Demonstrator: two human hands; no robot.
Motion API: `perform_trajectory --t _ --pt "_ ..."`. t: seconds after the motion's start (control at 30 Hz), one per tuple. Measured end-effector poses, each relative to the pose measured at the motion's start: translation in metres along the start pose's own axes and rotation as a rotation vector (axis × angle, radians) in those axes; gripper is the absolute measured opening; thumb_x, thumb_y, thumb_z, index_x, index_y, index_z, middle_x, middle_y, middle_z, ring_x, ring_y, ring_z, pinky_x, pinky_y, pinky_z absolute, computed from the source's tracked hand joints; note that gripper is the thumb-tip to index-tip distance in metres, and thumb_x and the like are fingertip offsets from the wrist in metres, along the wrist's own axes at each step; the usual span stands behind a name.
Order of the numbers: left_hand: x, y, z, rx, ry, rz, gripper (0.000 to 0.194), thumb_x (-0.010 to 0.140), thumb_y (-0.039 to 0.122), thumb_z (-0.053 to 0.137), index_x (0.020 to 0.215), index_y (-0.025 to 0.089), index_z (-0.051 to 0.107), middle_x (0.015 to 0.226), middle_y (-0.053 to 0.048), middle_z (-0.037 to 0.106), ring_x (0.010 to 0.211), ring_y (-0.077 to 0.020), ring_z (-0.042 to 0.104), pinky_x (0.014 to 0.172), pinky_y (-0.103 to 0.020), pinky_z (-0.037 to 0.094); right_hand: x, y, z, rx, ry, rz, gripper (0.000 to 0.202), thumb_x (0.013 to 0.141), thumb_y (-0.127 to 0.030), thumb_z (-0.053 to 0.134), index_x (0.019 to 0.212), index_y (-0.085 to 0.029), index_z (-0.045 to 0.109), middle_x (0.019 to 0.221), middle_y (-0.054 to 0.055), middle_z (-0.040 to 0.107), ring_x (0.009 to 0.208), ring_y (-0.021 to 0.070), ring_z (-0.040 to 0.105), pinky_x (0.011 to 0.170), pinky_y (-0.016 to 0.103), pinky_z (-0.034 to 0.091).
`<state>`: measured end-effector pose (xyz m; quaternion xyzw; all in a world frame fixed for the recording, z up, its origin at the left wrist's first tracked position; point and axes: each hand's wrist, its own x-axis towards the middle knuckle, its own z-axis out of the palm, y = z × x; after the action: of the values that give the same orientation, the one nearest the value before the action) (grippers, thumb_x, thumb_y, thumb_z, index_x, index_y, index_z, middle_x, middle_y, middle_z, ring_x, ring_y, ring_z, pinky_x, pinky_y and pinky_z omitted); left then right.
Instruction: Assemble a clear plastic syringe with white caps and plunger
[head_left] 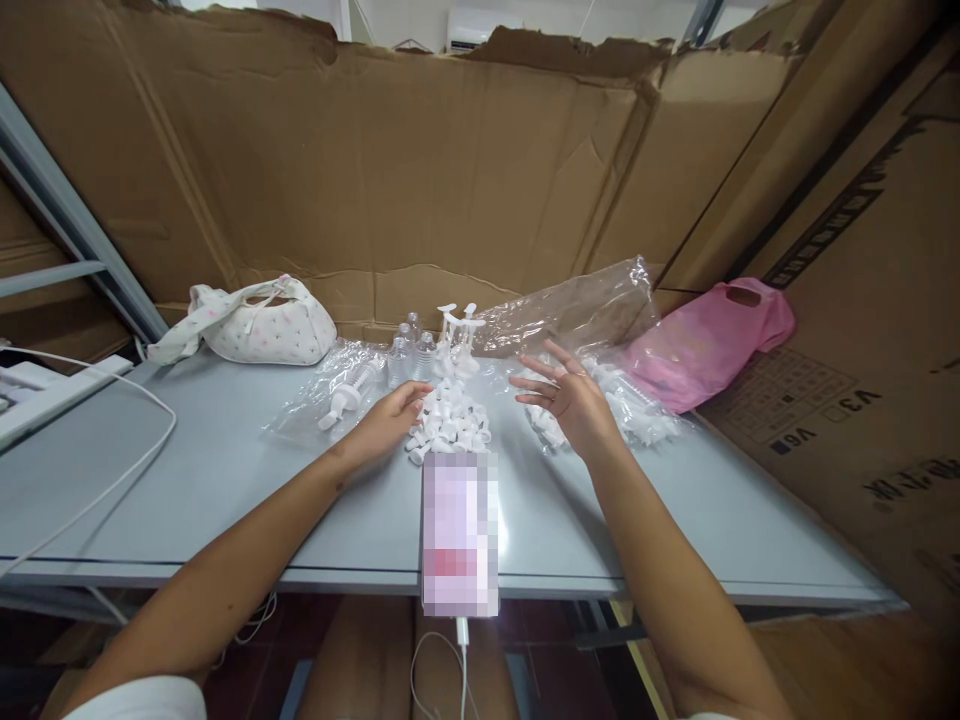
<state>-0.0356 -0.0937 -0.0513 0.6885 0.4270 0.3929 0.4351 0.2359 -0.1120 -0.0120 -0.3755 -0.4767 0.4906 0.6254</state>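
A heap of small white plastic parts [448,425] lies mid-table. At its left edge is my left hand [390,420], fingers bent together near the parts; whether they pinch one is hidden. My right hand [574,400] is raised to the right of the heap, fingers spread, holding nothing. Behind the heap stand white pieces with flat tops [459,340] and, to their left, clear bottles [409,345]. A clear bag with white parts [626,400] lies beyond my right hand. Another clear bag [300,410] with a white stacked part [345,400] is beyond my left hand.
A phone with a blurred screen [459,530] and cable [463,650] is at the front edge of the grey table [322,540]. A white patterned pouch [277,325] lies back left, a pink bag [712,340] back right. A power strip [67,395] is far left; cardboard [390,170] walls the back.
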Motion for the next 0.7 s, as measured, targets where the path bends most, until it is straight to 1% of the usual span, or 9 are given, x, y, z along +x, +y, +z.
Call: perform_trajectory --t 0.07,0.17,0.23,0.3,0.4,0.47,0.53,0.6,0.7 --pt "-0.002 -0.002 -0.001 0.088 0.000 0.043 0.033 0.089 0.031 0.045 0.120 0.026 0.056 0.129 -0.006 0.056 0.107 -0.0220 0.058 0.090 -0.038 0.048 0.001 0.000 -0.002 0.014 0.018 -0.016 0.049 0.076 -0.019 0.050 0.124 -0.026 0.046 0.109 0.005 0.070 0.084 0.0217 0.072 0.067 0.036 0.058" --pt "-0.005 0.001 0.000 0.160 0.008 0.060 0.036 0.090 0.032 0.045 0.124 0.027 0.054 0.128 -0.006 0.057 0.108 -0.0222 0.059 0.085 -0.036 0.049 0.002 0.000 -0.004 0.037 0.021 -0.019 0.053 0.072 -0.015 0.048 0.125 -0.024 0.043 0.104 0.005 0.071 0.081 0.0219 0.072 0.063 0.035 0.057" --pt "-0.006 0.005 0.001 0.156 0.035 0.076 0.034 0.089 0.033 0.048 0.122 0.027 0.055 0.128 -0.007 0.057 0.110 -0.0227 0.058 0.080 -0.033 0.050 0.002 0.000 -0.005 0.051 0.004 -0.004 0.054 0.072 -0.014 0.048 0.125 -0.023 0.044 0.102 0.006 0.072 0.079 0.0224 0.072 0.060 0.034 0.056" --pt "-0.006 0.011 0.002 0.103 0.074 0.092 0.033 0.087 0.035 0.052 0.118 0.025 0.057 0.127 -0.008 0.056 0.110 -0.0228 0.057 0.075 -0.030 0.051 0.001 -0.002 -0.004 0.051 -0.043 0.034 0.051 0.072 -0.015 0.048 0.123 -0.021 0.046 0.100 0.007 0.072 0.075 0.0224 0.072 0.057 0.032 0.054" --pt "-0.005 0.019 0.000 -0.079 0.112 0.078 0.037 0.084 0.044 0.055 0.113 0.021 0.055 0.123 -0.011 0.057 0.102 -0.0224 0.060 0.065 -0.028 0.052 -0.001 -0.005 -0.003 0.031 -0.176 0.109 0.044 0.077 -0.022 0.050 0.121 -0.020 0.050 0.097 0.008 0.073 0.072 0.0218 0.072 0.053 0.030 0.052" --pt "-0.004 0.024 -0.004 -0.238 0.088 0.059 0.044 0.084 0.053 0.053 0.113 0.019 0.054 0.115 -0.012 0.061 0.095 -0.0220 0.063 0.063 -0.029 0.053 -0.003 -0.006 -0.002 0.013 -0.279 0.153 0.040 0.083 -0.031 0.051 0.122 -0.020 0.051 0.098 0.009 0.073 0.071 0.0218 0.071 0.052 0.030 0.051" --pt "-0.004 0.027 -0.007 -0.364 0.034 0.047 0.053 0.084 0.062 0.046 0.113 0.018 0.054 0.107 -0.012 0.064 0.089 -0.0222 0.066 0.065 -0.031 0.053 -0.006 -0.005 -0.001 -0.017 -0.381 0.197 0.042 0.087 -0.040 0.049 0.124 -0.020 0.052 0.101 0.011 0.072 0.071 0.0218 0.071 0.052 0.029 0.050" --pt "-0.005 0.028 -0.010 -0.416 -0.006 0.055 0.060 0.083 0.067 0.043 0.113 0.016 0.055 0.102 -0.012 0.066 0.085 -0.0223 0.067 0.068 -0.032 0.053 -0.008 -0.002 -0.001 -0.069 -0.496 0.254 0.046 0.089 -0.047 0.049 0.126 -0.019 0.052 0.104 0.013 0.071 0.071 0.0211 0.071 0.053 0.029 0.049" --pt "-0.008 0.029 -0.009 -0.414 -0.035 0.102 0.058 0.081 0.065 0.050 0.110 0.016 0.057 0.097 -0.011 0.067 0.079 -0.0200 0.068 0.069 -0.031 0.052 -0.011 0.002 0.000 -0.173 -0.710 0.342 0.051 0.090 -0.050 0.047 0.130 -0.017 0.053 0.102 0.014 0.071 0.066 0.0173 0.069 0.050 0.026 0.045"
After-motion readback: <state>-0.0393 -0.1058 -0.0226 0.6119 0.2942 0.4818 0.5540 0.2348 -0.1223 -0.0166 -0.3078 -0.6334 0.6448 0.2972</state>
